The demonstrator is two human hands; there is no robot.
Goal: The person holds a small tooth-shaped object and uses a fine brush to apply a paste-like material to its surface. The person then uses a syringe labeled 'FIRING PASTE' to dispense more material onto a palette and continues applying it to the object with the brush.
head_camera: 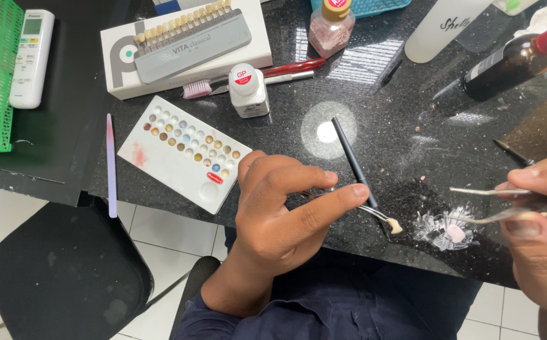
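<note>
My left hand (283, 211) pinches thin metal tweezers (374, 213) whose tips hold a small cream tooth piece (396, 225) just above the black stone counter (405, 138). A dark slim brush handle (351, 154) slants up from behind my fingers; whether the hand holds it I cannot tell. My right hand (541, 233), at the right edge, grips a thin metal instrument (484, 218) that points left at a pink-white blob (454, 233) on a clear crinkled patch. A second metal tip (484, 191) sticks out above it.
A white palette of coloured wells (185, 151) lies left of my left hand. Behind it are a tooth shade guide on its box (188, 41), a small white jar (248, 91), a red pen, bottles (330, 25), a dark bottle (512, 60). A black stool (66, 271) stands below.
</note>
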